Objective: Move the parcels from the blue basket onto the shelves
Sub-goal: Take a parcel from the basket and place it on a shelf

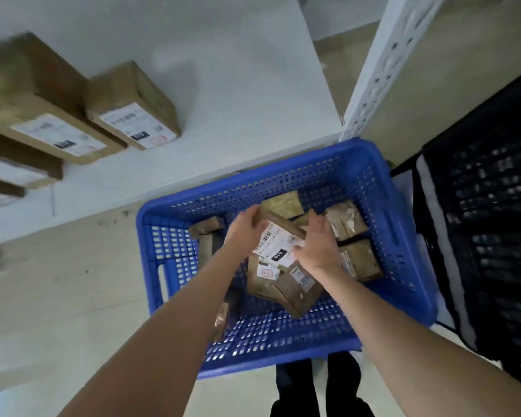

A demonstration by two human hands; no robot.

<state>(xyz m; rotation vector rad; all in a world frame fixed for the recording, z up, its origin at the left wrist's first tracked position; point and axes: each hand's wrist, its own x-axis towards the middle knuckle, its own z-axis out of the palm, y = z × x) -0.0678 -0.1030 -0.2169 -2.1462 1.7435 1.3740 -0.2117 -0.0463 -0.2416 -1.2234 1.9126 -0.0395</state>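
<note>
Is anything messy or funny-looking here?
Nothing looks broken or spilled. The parcels in the blue basket lie jumbled and tilted, some on edge, unlike the boxes sitting flat on the shelf. The left hand and right hand grip one labelled parcel.

Floor [57, 296] is pale cream tile w/ a few dark specks near the shelf edge & a soft light patch at lower left. White shelf board [223, 85] fills the upper left, w/ a white perforated metal upright [382, 64] at its right end. Black slatted crate [494, 221] w/ a white strip along its edge stands far right on the floor.
</note>
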